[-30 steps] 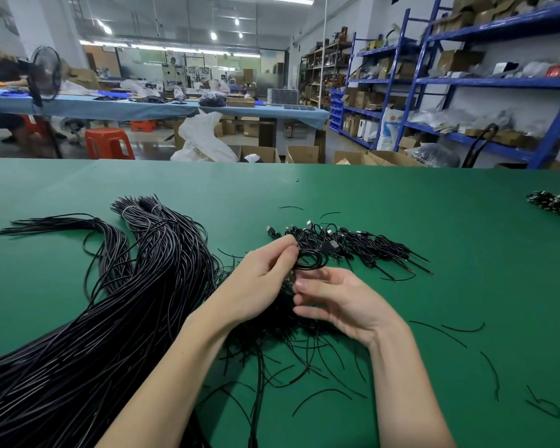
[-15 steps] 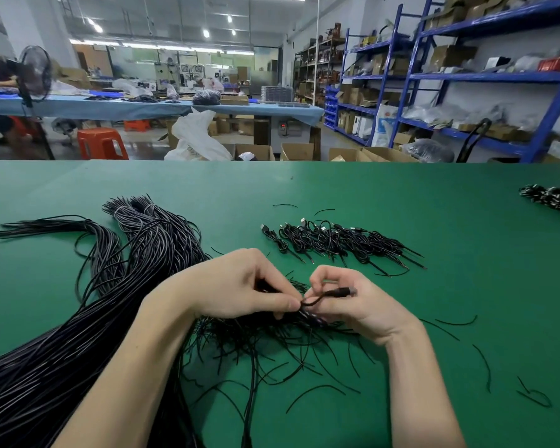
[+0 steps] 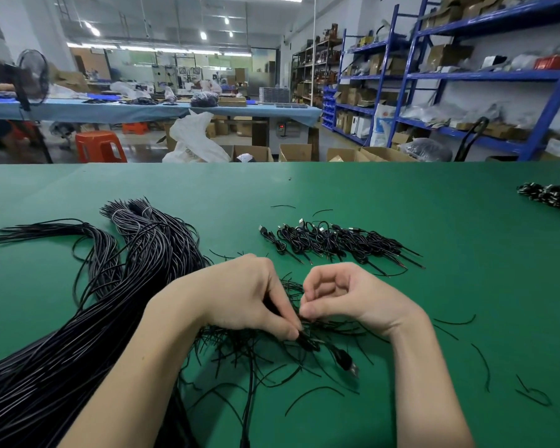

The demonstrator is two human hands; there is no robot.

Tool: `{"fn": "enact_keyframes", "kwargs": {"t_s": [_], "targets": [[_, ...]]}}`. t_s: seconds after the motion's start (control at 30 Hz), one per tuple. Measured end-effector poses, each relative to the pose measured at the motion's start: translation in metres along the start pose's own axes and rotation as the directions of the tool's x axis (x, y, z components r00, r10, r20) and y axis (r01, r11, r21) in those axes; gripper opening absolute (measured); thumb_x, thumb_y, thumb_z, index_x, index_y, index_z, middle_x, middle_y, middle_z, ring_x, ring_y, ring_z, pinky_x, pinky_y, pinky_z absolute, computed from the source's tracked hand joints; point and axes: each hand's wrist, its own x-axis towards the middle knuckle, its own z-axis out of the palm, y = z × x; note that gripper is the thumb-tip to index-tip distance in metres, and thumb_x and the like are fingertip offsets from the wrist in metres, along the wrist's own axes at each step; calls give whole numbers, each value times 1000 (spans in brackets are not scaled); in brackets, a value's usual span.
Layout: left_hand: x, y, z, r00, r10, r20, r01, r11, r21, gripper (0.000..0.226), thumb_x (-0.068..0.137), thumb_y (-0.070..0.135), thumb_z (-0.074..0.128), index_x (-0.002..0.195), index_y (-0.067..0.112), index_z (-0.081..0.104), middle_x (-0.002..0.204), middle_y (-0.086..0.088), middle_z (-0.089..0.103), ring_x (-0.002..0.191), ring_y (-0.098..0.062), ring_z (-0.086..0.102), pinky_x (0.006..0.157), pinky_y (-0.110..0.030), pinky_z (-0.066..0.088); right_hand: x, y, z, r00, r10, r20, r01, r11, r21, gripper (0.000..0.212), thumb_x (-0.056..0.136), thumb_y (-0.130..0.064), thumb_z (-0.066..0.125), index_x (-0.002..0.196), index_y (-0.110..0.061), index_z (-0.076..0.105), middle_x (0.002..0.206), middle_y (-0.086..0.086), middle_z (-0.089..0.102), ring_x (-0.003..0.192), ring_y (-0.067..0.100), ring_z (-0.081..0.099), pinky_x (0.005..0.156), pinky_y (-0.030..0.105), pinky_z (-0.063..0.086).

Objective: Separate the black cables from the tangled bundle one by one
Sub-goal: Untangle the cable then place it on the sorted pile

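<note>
- Head view: both hands work the tangled bundle (image 3: 256, 347) at lower centre of the green worktop (image 3: 401, 202).
- Left hand (image 3: 240, 295) pinches a plug-ended cable (image 3: 340, 357); right hand (image 3: 349, 299) pinches strands beside it.
- Next, likely: draw that cable free toward the sorted row (image 3: 337, 242).

Factory workshop: stocked shelving (image 3: 485, 76), worktables (image 3: 143, 109)

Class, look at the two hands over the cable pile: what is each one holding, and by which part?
The left hand pinches a black cable just behind its plug. The right hand pinches thin strands of the tangled pile; which part cannot be told.
</note>
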Motion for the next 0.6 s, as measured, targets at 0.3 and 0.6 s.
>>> {"fn": "enact_keyframes", "kwargs": {"t_s": [0.3,0.6], "targets": [[9,-20,8,877,-97,-471,41,991,-128,4,79,31,84,77,34,82,49,23,62,39,1,44,45,-6,32,17,-2,8,916,-78,-394,11,985,-170,14,83,-7,82,85,-15,71,78,3,73,73,18,68,61,34,61],[17,-26,22,761,-125,-636,-24,975,-220,3,82,30,81,83,33,82,69,25,72,65,8,65,64,-9,46,25,7,13,844,-3,-536,126,973,192,14,85,0,78,85,-12,71,76,2,71,73,7,70,62,20,58]]}}
